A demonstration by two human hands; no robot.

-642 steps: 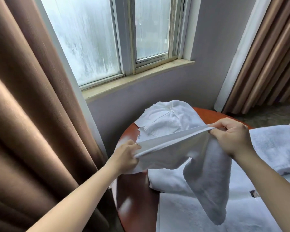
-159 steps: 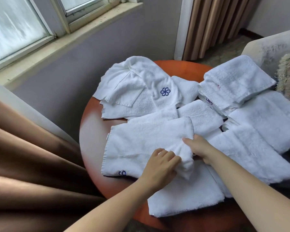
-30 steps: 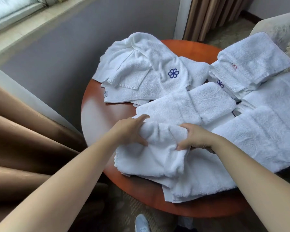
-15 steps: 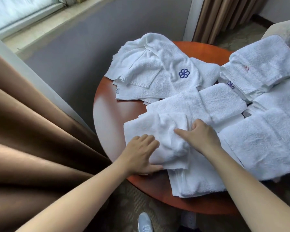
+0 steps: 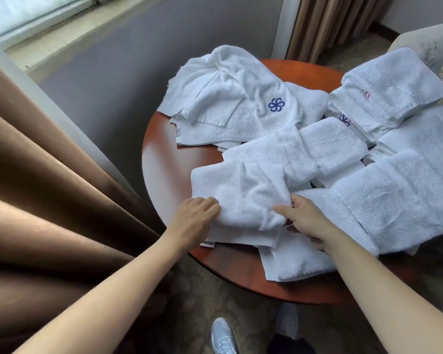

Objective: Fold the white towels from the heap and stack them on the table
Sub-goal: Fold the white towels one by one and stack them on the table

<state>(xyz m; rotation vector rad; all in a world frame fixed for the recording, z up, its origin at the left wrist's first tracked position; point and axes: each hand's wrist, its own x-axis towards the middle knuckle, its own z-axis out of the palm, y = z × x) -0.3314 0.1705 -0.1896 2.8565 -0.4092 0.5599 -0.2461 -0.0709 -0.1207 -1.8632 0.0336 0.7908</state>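
The folded white terry towel (image 5: 243,192) lies at the near left of the round reddish-brown wooden table (image 5: 164,169), overlapping other white towels. The left hand (image 5: 193,218) curls under its near-left edge, and the right hand (image 5: 307,221) pinches its near-right corner, thumb on top. The heap of loose white towels (image 5: 228,106) lies behind.

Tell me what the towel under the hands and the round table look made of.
Towel: looks like white terry cloth, probably cotton; matte, fluffy nap, soft creases. Table: reddish-brown wood or veneer, glossy; a pale reflection shows on it.
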